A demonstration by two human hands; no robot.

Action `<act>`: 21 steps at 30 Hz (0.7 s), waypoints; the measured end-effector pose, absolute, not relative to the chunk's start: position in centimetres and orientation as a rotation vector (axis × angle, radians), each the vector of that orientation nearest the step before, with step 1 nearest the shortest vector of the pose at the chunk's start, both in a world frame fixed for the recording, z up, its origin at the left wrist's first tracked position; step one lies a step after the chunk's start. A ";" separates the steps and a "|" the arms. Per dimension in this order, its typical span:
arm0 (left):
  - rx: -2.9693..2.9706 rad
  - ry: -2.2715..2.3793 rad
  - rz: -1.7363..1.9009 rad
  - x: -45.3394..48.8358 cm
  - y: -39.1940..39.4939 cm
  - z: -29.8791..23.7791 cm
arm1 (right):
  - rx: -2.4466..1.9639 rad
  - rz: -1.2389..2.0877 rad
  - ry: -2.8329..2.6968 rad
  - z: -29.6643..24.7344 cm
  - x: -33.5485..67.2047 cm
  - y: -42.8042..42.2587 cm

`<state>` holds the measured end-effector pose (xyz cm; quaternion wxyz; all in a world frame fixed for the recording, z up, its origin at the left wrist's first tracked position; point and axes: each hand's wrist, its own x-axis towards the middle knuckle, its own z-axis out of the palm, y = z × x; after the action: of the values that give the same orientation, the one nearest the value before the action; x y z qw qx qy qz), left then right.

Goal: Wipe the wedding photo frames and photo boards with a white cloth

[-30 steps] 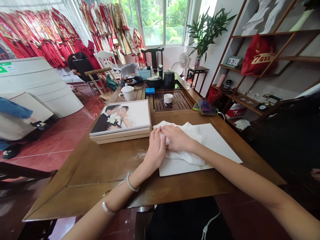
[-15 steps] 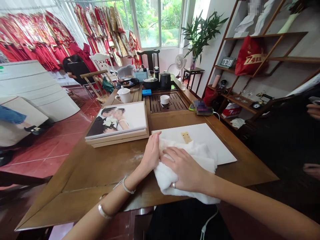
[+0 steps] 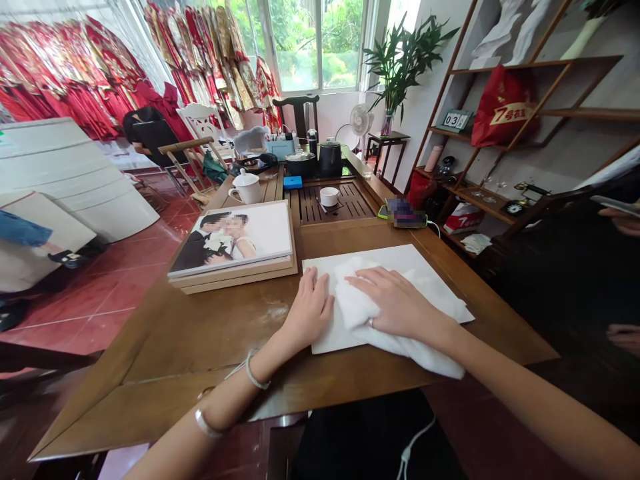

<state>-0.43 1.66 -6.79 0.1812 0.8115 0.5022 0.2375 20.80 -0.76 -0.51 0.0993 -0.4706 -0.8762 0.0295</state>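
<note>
A white flat board (image 3: pixel 400 257) lies on the wooden table (image 3: pixel 200 333) in front of me. My right hand (image 3: pixel 397 303) lies flat, fingers stretched out, pressing a white cloth (image 3: pixel 425 347) onto the board. My left hand (image 3: pixel 310 310) rests open and flat on the board's left edge, fingers pointing away from me. A stack of photo albums (image 3: pixel 235 243) with a wedding picture on top sits just left of the board.
Farther back on the table are a white teapot (image 3: pixel 246 188), a tea tray with a small white cup (image 3: pixel 329 196), a black kettle (image 3: pixel 330 157) and a phone (image 3: pixel 404 213). Another person's hands (image 3: pixel 623 220) show at the right edge. Shelves stand right, red garments hang left.
My right hand slid the cloth toward me off the board's near edge, then back up onto the board, covering a yellowish spot. My left hand stayed at the board's left edge and flattened.
</note>
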 end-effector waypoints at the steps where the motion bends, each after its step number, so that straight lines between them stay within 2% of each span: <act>1: 2.288 1.414 0.672 -0.5 1.7 -6.8 | -1.405 0.089 -2.593 -0.5 20.6 0.4; 9: 2.181 1.359 0.794 -0.5 2.0 -7.0 | -1.286 0.161 -2.638 -0.5 19.3 6.7; 18: 2.127 1.337 0.873 -0.7 2.2 -6.8 | -0.886 0.220 -2.771 -0.7 21.2 -1.6; 21: 2.117 1.355 0.849 -0.6 1.9 -6.5 | -0.907 0.179 -2.747 -0.7 23.6 -4.0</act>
<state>-0.61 1.95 -6.54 0.2419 0.7742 0.4958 0.3104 23.60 -4.00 -0.66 0.1212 -0.3106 -0.9408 0.0613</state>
